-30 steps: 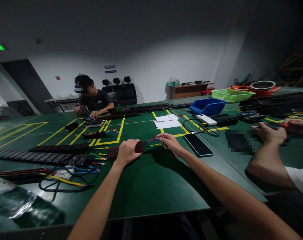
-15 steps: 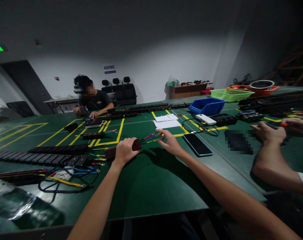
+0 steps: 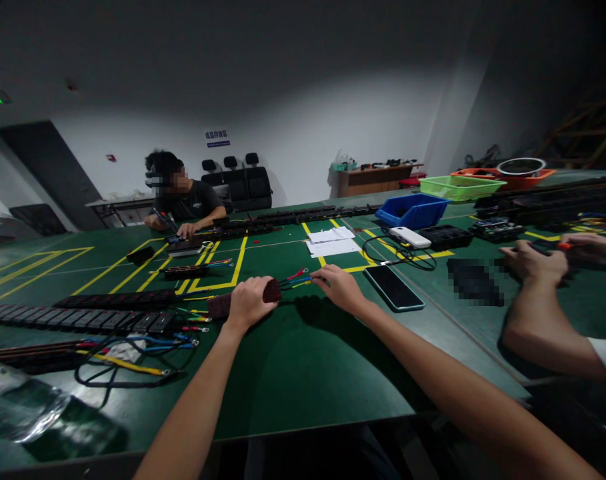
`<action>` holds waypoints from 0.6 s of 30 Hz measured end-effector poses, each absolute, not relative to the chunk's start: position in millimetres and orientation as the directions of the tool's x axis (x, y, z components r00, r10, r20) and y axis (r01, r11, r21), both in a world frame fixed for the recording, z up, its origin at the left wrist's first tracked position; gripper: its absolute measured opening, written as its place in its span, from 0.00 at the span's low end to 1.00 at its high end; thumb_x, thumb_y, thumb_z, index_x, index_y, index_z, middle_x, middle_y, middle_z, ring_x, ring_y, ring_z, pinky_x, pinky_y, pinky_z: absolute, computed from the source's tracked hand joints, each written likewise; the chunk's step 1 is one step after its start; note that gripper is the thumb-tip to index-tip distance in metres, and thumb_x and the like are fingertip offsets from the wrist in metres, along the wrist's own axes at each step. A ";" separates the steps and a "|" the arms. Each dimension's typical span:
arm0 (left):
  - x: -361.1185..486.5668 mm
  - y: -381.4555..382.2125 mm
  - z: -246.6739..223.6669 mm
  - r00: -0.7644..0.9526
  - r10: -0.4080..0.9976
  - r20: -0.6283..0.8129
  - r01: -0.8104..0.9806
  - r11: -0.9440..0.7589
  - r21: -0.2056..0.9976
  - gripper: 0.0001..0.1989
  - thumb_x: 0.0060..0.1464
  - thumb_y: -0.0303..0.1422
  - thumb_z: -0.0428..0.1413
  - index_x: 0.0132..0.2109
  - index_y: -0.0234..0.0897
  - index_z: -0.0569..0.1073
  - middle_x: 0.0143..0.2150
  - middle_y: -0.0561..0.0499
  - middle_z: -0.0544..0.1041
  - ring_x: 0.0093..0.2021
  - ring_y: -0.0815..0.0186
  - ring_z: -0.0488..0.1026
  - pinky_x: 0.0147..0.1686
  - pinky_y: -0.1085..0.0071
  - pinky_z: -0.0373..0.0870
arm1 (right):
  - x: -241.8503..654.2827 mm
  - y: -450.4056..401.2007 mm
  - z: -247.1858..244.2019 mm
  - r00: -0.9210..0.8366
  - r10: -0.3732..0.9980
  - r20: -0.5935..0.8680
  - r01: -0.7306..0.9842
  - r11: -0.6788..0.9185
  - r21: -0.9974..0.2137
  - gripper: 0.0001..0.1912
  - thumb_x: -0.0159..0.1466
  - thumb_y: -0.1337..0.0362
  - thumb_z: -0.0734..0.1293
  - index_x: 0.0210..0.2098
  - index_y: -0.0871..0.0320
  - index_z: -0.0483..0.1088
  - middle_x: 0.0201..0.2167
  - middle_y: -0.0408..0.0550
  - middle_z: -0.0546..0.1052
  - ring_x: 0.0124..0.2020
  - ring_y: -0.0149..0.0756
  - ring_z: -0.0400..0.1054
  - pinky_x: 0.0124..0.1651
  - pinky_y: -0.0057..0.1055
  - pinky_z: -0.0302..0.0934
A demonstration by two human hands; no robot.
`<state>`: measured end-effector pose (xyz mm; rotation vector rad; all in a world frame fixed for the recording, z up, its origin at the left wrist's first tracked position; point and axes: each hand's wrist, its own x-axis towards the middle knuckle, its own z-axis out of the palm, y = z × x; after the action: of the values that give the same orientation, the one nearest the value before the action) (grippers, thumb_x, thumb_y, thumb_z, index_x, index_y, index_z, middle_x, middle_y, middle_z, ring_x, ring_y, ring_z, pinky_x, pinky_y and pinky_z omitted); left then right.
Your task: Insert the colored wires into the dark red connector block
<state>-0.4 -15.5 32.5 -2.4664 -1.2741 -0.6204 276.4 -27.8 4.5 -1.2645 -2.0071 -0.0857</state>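
Observation:
My left hand (image 3: 249, 301) is wrapped around a dark reddish-brown bar-shaped part (image 3: 219, 307) just above the green table. Out of the bar's right end come red, blue and yellow-green wires (image 3: 293, 283) with ring terminals. The thumb and fingertips of my right hand (image 3: 341, 288) pinch the tips of the blue and yellow-green wires, hiding their terminals. The red wire's ring terminal (image 3: 305, 271) stands free above them. A phone (image 3: 395, 287) lies right of my right hand.
To the left lie long black slatted strips (image 3: 77, 319), cable bundles with ring terminals (image 3: 133, 361) and a clear plastic bottle (image 3: 25, 407). Papers (image 3: 333, 241), a blue bin (image 3: 413, 211) and a green basket (image 3: 463, 187) stand beyond. A co-worker's hands (image 3: 540, 263) are at right; another person (image 3: 185, 200) sits opposite.
My right hand's fingers, spread apart before, have closed on the wire tips and moved slightly left. My left hand keeps its hold on the bar.

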 end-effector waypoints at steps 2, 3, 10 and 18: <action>-0.1 -15.2 31.5 0.523 0.696 0.492 0.821 -0.567 -0.071 0.26 0.49 0.40 0.65 0.54 0.35 0.72 0.44 0.45 0.79 0.43 0.54 0.75 0.40 0.61 0.69 | 277.0 -28.6 5.8 -0.259 0.751 0.608 0.819 0.504 -0.273 0.10 0.70 0.61 0.64 0.43 0.55 0.77 0.39 0.50 0.78 0.44 0.39 0.70 0.42 0.31 0.62; 0.0 -14.9 31.0 0.525 0.698 0.488 0.821 -0.566 -0.074 0.26 0.49 0.40 0.65 0.54 0.35 0.73 0.43 0.45 0.79 0.43 0.54 0.75 0.40 0.61 0.69 | 277.5 -28.9 6.3 -0.272 0.753 0.599 0.826 0.503 -0.256 0.10 0.70 0.60 0.64 0.44 0.54 0.77 0.40 0.50 0.78 0.44 0.39 0.70 0.42 0.31 0.62; -1.4 -14.1 28.9 0.538 0.696 0.475 0.813 -0.577 -0.077 0.26 0.50 0.39 0.64 0.54 0.35 0.72 0.44 0.46 0.79 0.42 0.55 0.75 0.40 0.62 0.69 | 279.9 -30.0 6.3 -0.341 0.779 0.526 0.865 0.479 -0.148 0.13 0.67 0.63 0.67 0.51 0.53 0.73 0.45 0.50 0.76 0.47 0.40 0.70 0.41 0.30 0.62; -1.5 -13.7 28.3 0.544 0.704 0.457 0.813 -0.576 -0.081 0.26 0.49 0.39 0.65 0.55 0.36 0.72 0.44 0.46 0.79 0.43 0.55 0.75 0.40 0.62 0.69 | 277.9 -32.5 6.4 -0.297 0.810 0.506 0.870 0.448 -0.207 0.08 0.67 0.64 0.66 0.44 0.54 0.77 0.42 0.50 0.77 0.45 0.40 0.71 0.40 0.30 0.61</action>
<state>-1.5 -13.7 28.3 -2.5002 -1.2616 -0.5520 277.9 -32.5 6.4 -1.4008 -2.1538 -0.1428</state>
